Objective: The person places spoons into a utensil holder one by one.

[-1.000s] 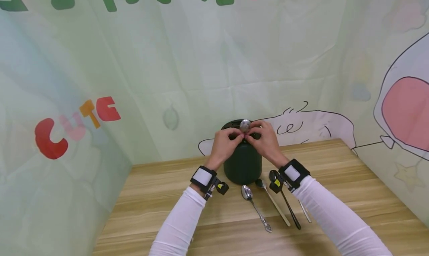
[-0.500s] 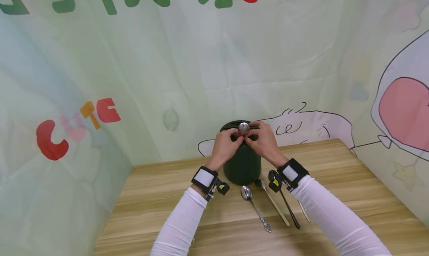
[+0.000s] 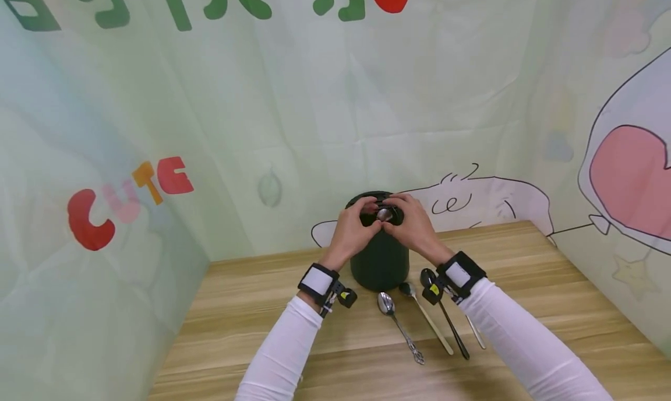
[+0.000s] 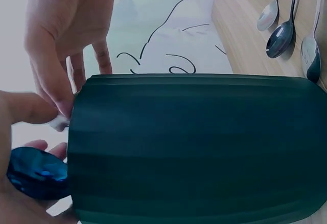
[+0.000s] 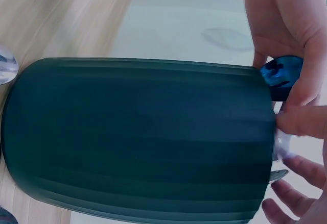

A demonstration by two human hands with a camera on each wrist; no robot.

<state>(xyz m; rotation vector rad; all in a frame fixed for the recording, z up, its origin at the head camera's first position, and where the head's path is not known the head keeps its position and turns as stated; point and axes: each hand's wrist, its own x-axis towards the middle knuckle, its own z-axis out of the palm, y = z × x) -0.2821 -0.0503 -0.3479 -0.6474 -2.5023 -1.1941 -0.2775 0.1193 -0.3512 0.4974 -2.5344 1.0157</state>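
Observation:
A dark green ribbed canister (image 3: 380,261) stands upright at the back of the table. My left hand (image 3: 350,232) and right hand (image 3: 414,223) are at its mouth, thumb tips together at the near rim, fingers arched and spread apart. Between them the bowl of a silver spoon (image 3: 384,215) shows just at the opening, its handle hidden inside. Both wrist views look along the canister's side. A dark, bluish shiny spoon bowl (image 4: 37,173) also sticks out of the mouth by the left fingers, and the edge of another spoon (image 5: 278,175) shows near the right fingers.
On the table in front of the canister lie an ornate silver spoon (image 3: 387,305), a cream-handled spoon (image 3: 430,325) and a dark spoon (image 3: 453,328). A thin silver handle (image 3: 476,332) lies partly under the right forearm. A printed cloth (image 3: 293,127) hangs behind the table (image 3: 251,319).
The spoon's bowl has sunk from above the canister's mouth to its rim. The fingers that pinched it have spread apart around the opening.

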